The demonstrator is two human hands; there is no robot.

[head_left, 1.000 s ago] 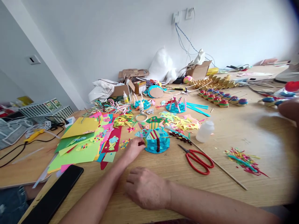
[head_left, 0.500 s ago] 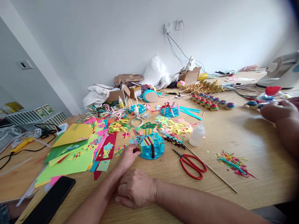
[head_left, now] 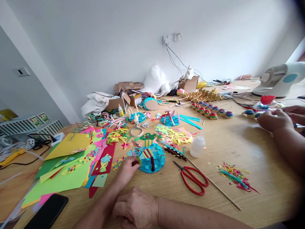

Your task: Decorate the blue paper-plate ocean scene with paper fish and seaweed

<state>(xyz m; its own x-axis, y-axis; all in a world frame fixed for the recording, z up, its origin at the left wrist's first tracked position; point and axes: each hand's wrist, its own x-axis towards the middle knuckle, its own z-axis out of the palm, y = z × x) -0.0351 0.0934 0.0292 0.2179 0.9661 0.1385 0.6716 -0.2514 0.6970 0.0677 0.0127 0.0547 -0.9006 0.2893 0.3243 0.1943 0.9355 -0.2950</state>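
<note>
My left hand (head_left: pixel 129 168) pinches a twisted olive-green pipe cleaner (head_left: pixel 139 161) at the left side of a round blue paper-covered base (head_left: pixel 158 160). A dark brown twisted pipe cleaner (head_left: pixel 152 163) stands on the same base, with a striped paper fish (head_left: pixel 146 154) at its top. More paper fish, one a green spotted fish (head_left: pixel 145 136), show behind it. My right hand (head_left: pixel 137 206) rests on the table, fingers curled into a loose fist beside my left forearm; nothing shows in it. To the right lie red-handled scissors (head_left: pixel 194 180).
A wooden stick (head_left: pixel 215 178) lies beyond the scissors, near a translucent bottle (head_left: pixel 197 147). Coloured paper sheets (head_left: pixel 64 168) and a black phone (head_left: pixel 49 212) cover the left side. Paper scraps (head_left: pixel 234 176) lie at right. Another person's hands (head_left: pixel 276 120) work at the far right.
The whole view has tilted up slightly, so things on the table sit lower. My left hand stays at the green pipe cleaner and my right fist stays put. The other person's second hand shows more.
</note>
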